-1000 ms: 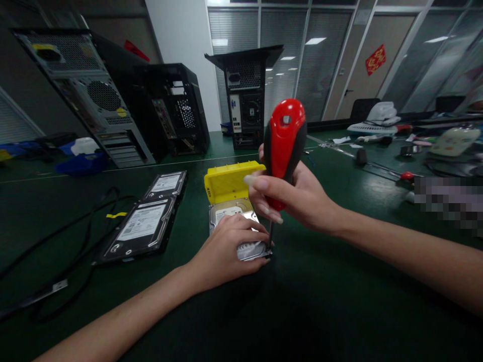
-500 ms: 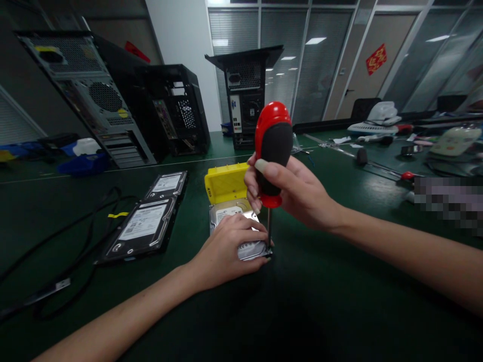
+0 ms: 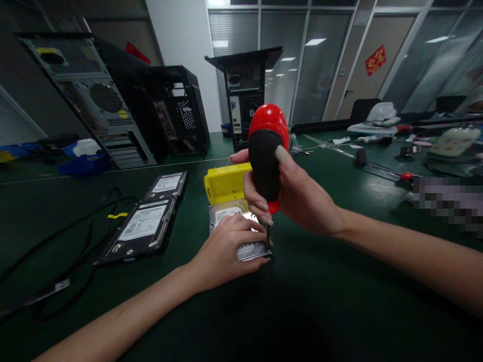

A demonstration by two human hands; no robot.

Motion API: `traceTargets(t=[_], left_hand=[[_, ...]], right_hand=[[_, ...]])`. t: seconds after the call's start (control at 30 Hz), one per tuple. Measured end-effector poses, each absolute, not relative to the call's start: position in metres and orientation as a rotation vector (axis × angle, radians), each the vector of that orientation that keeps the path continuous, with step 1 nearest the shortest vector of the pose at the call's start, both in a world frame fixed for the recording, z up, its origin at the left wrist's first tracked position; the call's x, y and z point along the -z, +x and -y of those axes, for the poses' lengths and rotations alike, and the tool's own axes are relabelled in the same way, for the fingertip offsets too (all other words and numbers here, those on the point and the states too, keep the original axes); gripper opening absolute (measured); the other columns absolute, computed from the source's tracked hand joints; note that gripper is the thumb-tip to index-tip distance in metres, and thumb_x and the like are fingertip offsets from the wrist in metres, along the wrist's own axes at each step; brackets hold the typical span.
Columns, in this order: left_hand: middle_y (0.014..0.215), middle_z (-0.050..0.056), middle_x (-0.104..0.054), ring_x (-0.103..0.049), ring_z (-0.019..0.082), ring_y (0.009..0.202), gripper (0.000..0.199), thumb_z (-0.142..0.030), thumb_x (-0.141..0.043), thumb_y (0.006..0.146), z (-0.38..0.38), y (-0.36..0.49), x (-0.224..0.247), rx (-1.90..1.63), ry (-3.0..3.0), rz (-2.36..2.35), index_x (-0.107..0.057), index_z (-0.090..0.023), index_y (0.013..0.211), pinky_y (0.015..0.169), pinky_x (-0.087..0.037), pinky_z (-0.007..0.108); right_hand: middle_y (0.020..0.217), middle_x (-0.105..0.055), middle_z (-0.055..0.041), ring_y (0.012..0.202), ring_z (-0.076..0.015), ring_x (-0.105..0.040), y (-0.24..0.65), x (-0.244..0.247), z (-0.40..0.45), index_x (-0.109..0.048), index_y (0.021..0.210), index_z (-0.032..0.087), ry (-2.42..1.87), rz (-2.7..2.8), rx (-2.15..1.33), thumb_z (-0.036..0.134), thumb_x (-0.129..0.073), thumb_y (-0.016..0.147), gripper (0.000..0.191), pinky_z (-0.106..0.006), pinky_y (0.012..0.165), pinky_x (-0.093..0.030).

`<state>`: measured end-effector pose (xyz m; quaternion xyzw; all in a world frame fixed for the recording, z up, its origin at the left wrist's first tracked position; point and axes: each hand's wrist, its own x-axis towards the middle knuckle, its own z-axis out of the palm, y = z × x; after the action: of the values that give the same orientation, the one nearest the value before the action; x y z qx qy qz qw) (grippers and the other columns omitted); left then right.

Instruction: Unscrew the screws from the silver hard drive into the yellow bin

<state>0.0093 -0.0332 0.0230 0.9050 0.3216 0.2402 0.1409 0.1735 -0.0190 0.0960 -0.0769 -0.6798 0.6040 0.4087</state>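
My right hand (image 3: 298, 196) is wrapped round the red and black handle of a screwdriver (image 3: 267, 156), held nearly upright. Its shaft runs down to the near right corner of a silver hard drive (image 3: 247, 251), where the tip is hard to make out. My left hand (image 3: 230, 246) lies over the drive and grips it, thumb at the near edge and fingers across the top, covering much of the label. Behind the drive, touching or very near its far edge, stands an open yellow plastic box or lid (image 3: 228, 182).
Two more hard drives (image 3: 141, 229) lie to the left, beside black cables (image 3: 88, 231). Computer cases (image 3: 113, 100) stand at the back, with a blue tray (image 3: 83, 165) at far left. Tools, including a red-handled one (image 3: 406, 176), are scattered at right on the green table (image 3: 339, 301).
The screwdriver handle has tilted and shifted slightly left, and my right hand's fingers have moved round it, with one finger now stretched out to the left. My left hand has stayed in place.
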Motion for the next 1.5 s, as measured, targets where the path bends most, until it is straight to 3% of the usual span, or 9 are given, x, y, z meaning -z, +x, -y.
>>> traceTargets(t=[0.3, 0.4, 0.5, 0.7, 0.9, 1.07, 1.27, 1.37, 1.5], left_hand=[[0.108, 0.005, -0.067, -0.057, 0.025, 0.102, 0.025, -0.027, -0.071, 0.076, 0.035, 0.009, -0.025, -0.679, 2.623, -0.977, -0.069, -0.021, 0.1, 0.09, -0.041, 0.039], [0.107, 0.004, -0.068, -0.058, 0.024, 0.102, 0.026, -0.026, -0.071, 0.077, 0.034, 0.008, -0.024, -0.674, 2.62, -0.956, -0.068, -0.021, 0.103, 0.09, -0.04, 0.038], [0.107, 0.003, -0.068, -0.058, 0.023, 0.102, 0.025, -0.025, -0.07, 0.077, 0.034, 0.008, -0.024, -0.672, 2.604, -0.937, -0.069, -0.022, 0.102, 0.091, -0.04, 0.039], [0.11, 0.004, -0.068, -0.057, 0.023, 0.105, 0.023, -0.025, -0.07, 0.078, 0.035, 0.009, -0.024, -0.66, 2.582, -0.938, -0.069, -0.022, 0.101, 0.094, -0.039, 0.04], [0.109, 0.003, -0.066, -0.057, 0.024, 0.103, 0.023, -0.025, -0.071, 0.077, 0.036, 0.01, -0.026, -0.645, 2.587, -0.979, -0.069, -0.023, 0.1, 0.094, -0.038, 0.042], [0.108, 0.005, -0.066, -0.057, 0.026, 0.104, 0.026, -0.024, -0.074, 0.074, 0.038, 0.009, -0.027, -0.658, 2.606, -1.02, -0.069, -0.021, 0.1, 0.091, -0.041, 0.041], [0.104, 0.004, -0.067, -0.057, 0.024, 0.102, 0.023, -0.025, -0.073, 0.075, 0.037, 0.008, -0.025, -0.695, 2.61, -0.984, -0.069, -0.021, 0.097, 0.089, -0.042, 0.039], [0.109, 0.003, -0.066, -0.057, 0.024, 0.105, 0.024, -0.026, -0.072, 0.077, 0.035, 0.009, -0.024, -0.673, 2.599, -0.97, -0.069, -0.023, 0.1, 0.093, -0.04, 0.039], [0.113, 0.002, -0.064, -0.056, 0.023, 0.108, 0.025, -0.025, -0.069, 0.079, 0.034, 0.009, -0.023, -0.642, 2.567, -0.947, -0.068, -0.024, 0.104, 0.093, -0.04, 0.039]], right_hand=[[0.067, -0.059, 0.0033, 0.058, -0.0074, -0.056, 0.175, -0.096, 0.021, -0.049, 0.088, 0.016, -0.216, 1.745, -1.427, 0.021, -0.066, 0.081, 0.019, -0.02, 0.056, -0.048], [0.056, -0.05, 0.0076, 0.047, -0.0049, -0.047, 0.176, -0.099, 0.024, -0.047, 0.084, 0.017, -0.238, 1.736, -1.471, 0.022, -0.065, 0.082, 0.019, -0.018, 0.047, -0.042], [0.057, -0.044, 0.0092, 0.044, -0.0042, -0.041, 0.176, -0.099, 0.024, -0.047, 0.096, 0.019, -0.208, 1.704, -1.505, 0.025, -0.066, 0.082, 0.024, -0.016, 0.043, -0.037], [0.069, -0.044, 0.0034, 0.056, -0.0078, -0.042, 0.175, -0.098, 0.024, -0.049, 0.107, 0.018, -0.076, 1.733, -1.559, 0.052, -0.046, 0.09, 0.038, -0.023, 0.057, -0.042], [0.075, -0.052, 0.0024, 0.062, -0.0072, -0.051, 0.175, -0.094, 0.021, -0.05, 0.102, 0.017, -0.16, 1.701, -1.503, 0.038, -0.058, 0.087, 0.027, -0.02, 0.059, -0.046], [0.072, -0.056, 0.0047, 0.058, -0.0064, -0.055, 0.178, -0.1, 0.026, -0.045, 0.097, 0.018, -0.201, 1.757, -1.441, 0.019, -0.068, 0.079, 0.03, -0.02, 0.058, -0.047], [0.065, -0.049, 0.0077, 0.052, -0.0052, -0.045, 0.177, -0.1, 0.028, -0.042, 0.106, 0.021, -0.193, 1.774, -1.454, 0.029, -0.064, 0.084, 0.032, -0.017, 0.05, -0.04], [0.071, -0.048, 0.005, 0.058, -0.0079, -0.047, 0.176, -0.098, 0.026, -0.042, 0.113, 0.022, -0.153, 1.75, -1.513, 0.036, -0.054, 0.089, 0.03, -0.021, 0.055, -0.044], [0.078, -0.046, 0.0024, 0.067, -0.0075, -0.048, 0.176, -0.097, 0.025, -0.049, 0.106, 0.018, -0.224, 1.736, -1.539, 0.031, -0.047, 0.093, 0.019, -0.021, 0.064, -0.045]])
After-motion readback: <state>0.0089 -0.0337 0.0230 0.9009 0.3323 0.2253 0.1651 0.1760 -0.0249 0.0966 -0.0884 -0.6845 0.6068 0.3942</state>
